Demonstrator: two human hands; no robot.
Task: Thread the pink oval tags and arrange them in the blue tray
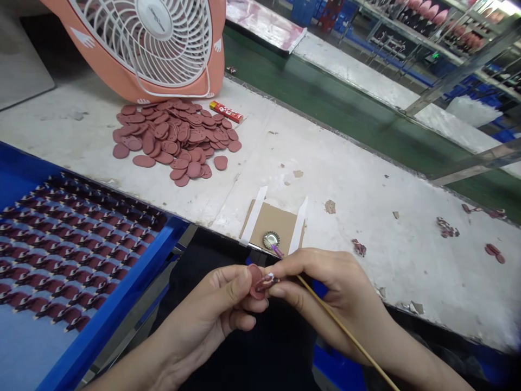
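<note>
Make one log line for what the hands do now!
left hand: holds reddish disc | right hand: holds thin wooden stick | nearby: metal bottle cap on cardboard

Two bare hands worked over a small reddish oval piece (256, 281) at the near edge of a scuffed white workbench (366, 163).

The left hand (203, 309) pinched the piece between thumb and fingers, while the right hand (334, 288) gripped a thin bamboo stick (345, 331) running off to the near right. A purple sliver (277, 251) angled far from the right hand to a metal bottle cap (271, 240) on a taped cardboard square (277, 225). Farther left lay a heap of reddish discs (175, 141) beside a red packet (226, 111), near an orange fan (215, 54). A blue tray (122, 282) of dark pieces in rows sat left.
</note>
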